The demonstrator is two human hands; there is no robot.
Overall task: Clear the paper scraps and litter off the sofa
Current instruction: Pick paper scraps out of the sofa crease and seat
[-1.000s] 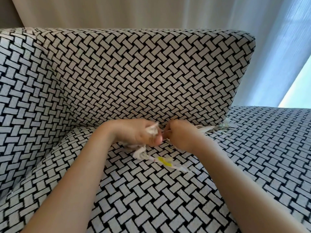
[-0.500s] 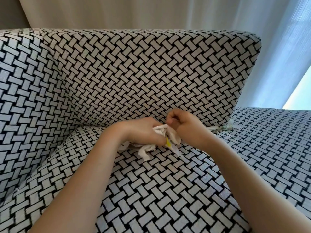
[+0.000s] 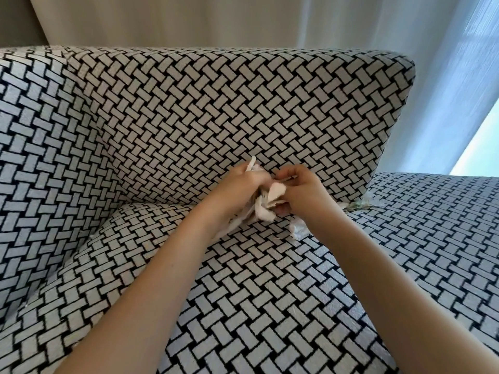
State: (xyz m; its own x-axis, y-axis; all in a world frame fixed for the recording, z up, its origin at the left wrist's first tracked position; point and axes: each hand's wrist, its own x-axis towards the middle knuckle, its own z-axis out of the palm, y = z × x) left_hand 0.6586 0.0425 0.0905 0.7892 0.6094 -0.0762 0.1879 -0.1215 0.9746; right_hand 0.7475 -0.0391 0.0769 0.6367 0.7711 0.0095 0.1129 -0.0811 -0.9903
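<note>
Both hands curl tight: the left hand (image 3: pixel 237 184) clutches a crumpled white paper wad (image 3: pixel 266 206), and the right hand (image 3: pixel 302 190) pinches its upper edge above the black-and-white woven sofa (image 3: pixel 243 279).

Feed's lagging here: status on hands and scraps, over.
Left hand grips the wad, right hand pinches it. Another scrap under right wrist; more litter at the backrest corner. Nothing blocking.
</note>
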